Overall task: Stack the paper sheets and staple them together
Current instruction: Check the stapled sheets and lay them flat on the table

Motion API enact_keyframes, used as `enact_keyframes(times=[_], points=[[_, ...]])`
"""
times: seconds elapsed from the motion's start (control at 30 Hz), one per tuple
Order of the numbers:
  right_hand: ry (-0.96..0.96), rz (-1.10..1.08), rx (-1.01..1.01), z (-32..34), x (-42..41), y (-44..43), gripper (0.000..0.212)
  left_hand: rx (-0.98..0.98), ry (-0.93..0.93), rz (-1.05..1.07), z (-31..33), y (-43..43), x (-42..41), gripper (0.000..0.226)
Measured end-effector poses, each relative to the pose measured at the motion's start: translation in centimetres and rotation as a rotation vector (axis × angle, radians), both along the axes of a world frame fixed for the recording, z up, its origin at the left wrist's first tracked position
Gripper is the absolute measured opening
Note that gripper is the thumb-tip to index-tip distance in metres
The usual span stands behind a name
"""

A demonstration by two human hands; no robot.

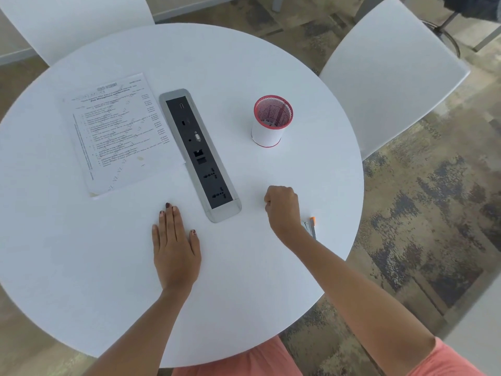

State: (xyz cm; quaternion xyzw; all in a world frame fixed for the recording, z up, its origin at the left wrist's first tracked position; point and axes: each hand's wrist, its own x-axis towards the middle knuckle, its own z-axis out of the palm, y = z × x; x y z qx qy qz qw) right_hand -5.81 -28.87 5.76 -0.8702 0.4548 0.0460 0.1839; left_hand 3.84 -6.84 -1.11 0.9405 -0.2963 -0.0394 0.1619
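On table [81,267]: left hand [174,245] flat, fingers spread; right hand [282,207] fisted, contents unclear.

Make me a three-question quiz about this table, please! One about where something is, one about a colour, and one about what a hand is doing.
1. Where do the paper sheets lie?
A. left of the socket strip
B. inside the pen cup
C. under the right hand

2. What colour is the rim of the pen cup?
A. green
B. red
C. black

3. How is the left hand?
A. closed in a fist
B. holding the sheets
C. flat on the table

Answers: 1 A, the sheets lie on the strip's left side. 2 B, the mesh cup's rim is red. 3 C, its fingers are stretched out, palm down; the right hand is the curled one.
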Motion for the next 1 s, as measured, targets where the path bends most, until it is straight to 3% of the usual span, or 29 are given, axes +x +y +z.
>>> enact_keyframes(times=[0.1,0.27,0.47,0.7,1.0], points=[[-0.278,-0.240,0.194,-0.3,-0.5,-0.9,0.018,0.001,-0.003,-0.001,0.0,0.0,0.0,0.061],[-0.422,-0.488,0.413,1.9,-0.8,-3.4,0.008,0.004,-0.002,0.001,-0.1,0.0,0.0,0.061],[-0.680,-0.666,0.343,5.7,2.1,-7.8,0.013,-0.008,-0.005,0.003,-0.1,0.0,0.0,0.060],[-0.803,-0.434,0.003,9.5,6.5,-11.4,0.020,-0.008,-0.002,0.006,0.0,0.0,0.0,0.061],[-0.669,-0.126,-0.296,7.7,7.7,-12.6,0.034,-0.018,0.004,0.013,0.2,-0.1,0.0,0.061]])
